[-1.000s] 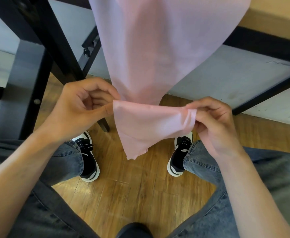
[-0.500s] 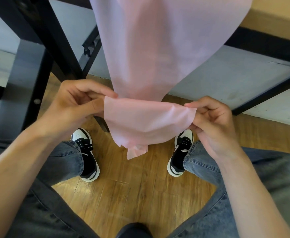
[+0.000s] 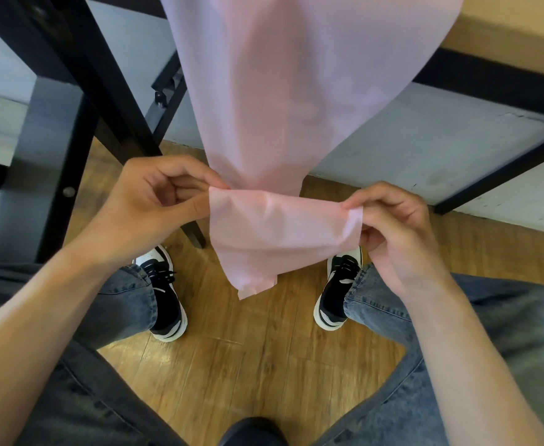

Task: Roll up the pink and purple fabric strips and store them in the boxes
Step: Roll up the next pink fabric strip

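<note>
Seated person seen from above, both hands working the lower end of a pink fabric strip [image 3: 296, 91] that hangs from the top of the view. The left hand [image 3: 154, 201] pinches the strip's left edge between thumb and curled fingers [image 3: 180, 185]; the right hand [image 3: 396, 226] pinches the right edge, thumb on the near face, fingers curled behind the cloth. Between the two sets of fingers the end of the strip is turned up toward the viewer, forming a flat folded band [image 3: 277, 226] stretched from one pinch to the other. Below the fingers a loose corner [image 3: 254, 284] of the fold hangs free, tapering to a point. Directly beneath the hands lies the wooden floor [image 3: 248, 365], with the person's black-and-white shoes [image 3: 167, 300] to either side and knees in blue jeans [image 3: 505, 333] nearer the viewer. Beyond the left fingers stands a black table leg [image 3: 103, 91].
</note>
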Demonstrator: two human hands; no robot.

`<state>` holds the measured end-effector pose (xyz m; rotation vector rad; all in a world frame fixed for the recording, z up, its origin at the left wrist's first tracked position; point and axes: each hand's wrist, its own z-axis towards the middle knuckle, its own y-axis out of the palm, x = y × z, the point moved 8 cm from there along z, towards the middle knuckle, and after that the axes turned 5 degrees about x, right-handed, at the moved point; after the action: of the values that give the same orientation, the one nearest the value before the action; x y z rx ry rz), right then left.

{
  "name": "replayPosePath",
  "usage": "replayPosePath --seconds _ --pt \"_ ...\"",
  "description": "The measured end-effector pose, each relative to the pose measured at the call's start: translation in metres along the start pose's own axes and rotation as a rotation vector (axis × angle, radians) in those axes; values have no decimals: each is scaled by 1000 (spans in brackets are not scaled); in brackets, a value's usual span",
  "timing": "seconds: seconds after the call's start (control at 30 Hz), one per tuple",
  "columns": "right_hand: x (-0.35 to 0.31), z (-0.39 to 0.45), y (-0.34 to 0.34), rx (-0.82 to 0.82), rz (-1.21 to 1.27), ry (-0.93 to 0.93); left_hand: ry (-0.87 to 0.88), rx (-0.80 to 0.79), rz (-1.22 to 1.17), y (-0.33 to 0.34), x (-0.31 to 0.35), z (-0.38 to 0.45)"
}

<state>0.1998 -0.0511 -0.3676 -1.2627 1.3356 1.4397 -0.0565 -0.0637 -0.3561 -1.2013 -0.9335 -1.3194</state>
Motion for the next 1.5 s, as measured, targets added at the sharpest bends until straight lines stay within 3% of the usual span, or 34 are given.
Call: replayPosePath --seconds 0.17,0.27,0.57,0.8,1.0,1.17,1.27,1.5 --pt "7 0 2 -98 109 112 22 10 -11 0 0 1" --pt "5 0 5 -155 86 90 24 39 -17 -3 1 0" --pt "-3 0 2 4 -127 -15 -40 -10 -109 -9 -5 -2" --pt "4 0 -1 23 -75 21 16 -16 35 -3 -5 -1" --pt "11 3 -4 16 51 76 29 6 -43 -2 -1 -1" --pt "13 2 1 -125 218 165 -20 -67 -134 -3 -1 -2" --pt "9 -1 2 -203 212 161 -19 -11 -123 -6 -1 -1" --pt "-1 0 -4 8 6 -6 43 87 12 -8 7 -2"
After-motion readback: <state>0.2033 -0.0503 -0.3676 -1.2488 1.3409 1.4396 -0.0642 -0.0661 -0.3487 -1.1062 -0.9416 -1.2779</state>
